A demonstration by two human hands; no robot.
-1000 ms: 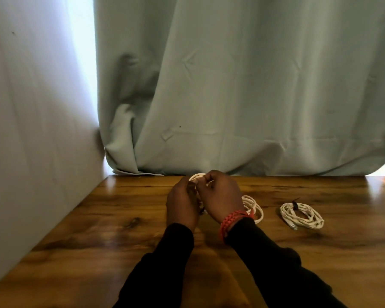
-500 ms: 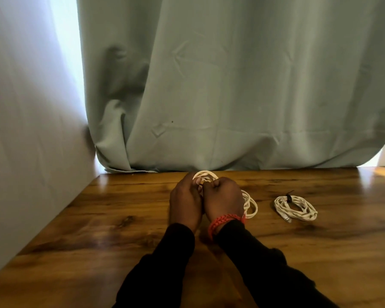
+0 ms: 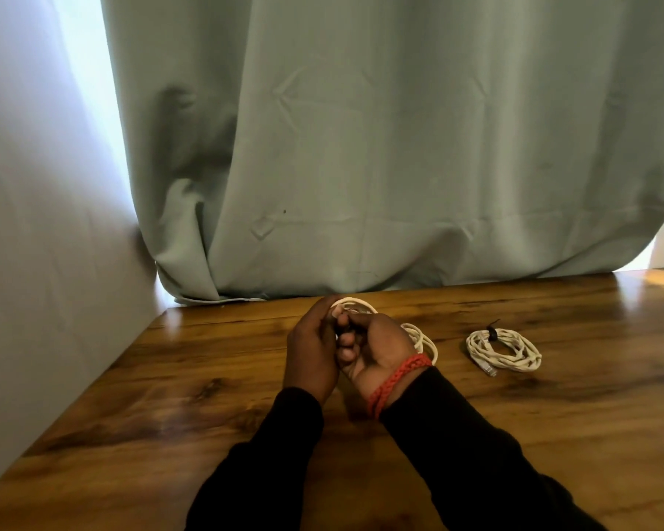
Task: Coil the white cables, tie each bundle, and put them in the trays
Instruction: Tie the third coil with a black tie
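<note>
Both hands meet at the table's middle, holding a coiled white cable whose loops stick out above the fingers. My left hand wraps the coil from the left. My right hand, a red braided band at its wrist, grips it from the right with curled fingers. More white loops lie on the wood just behind my right hand; I cannot tell whether they belong to the held cable. A second white cable bundle, tied with a black strap, lies on the table to the right. No tray is in view.
The wooden table runs back to a pale green curtain hanging along its far edge. A light wall borders the table on the left. Bright light shows at the curtain's left and right edges.
My right hand has turned so its palm and curled fingers now face up. Both hands still hold the coil. The camera has shifted slightly.
</note>
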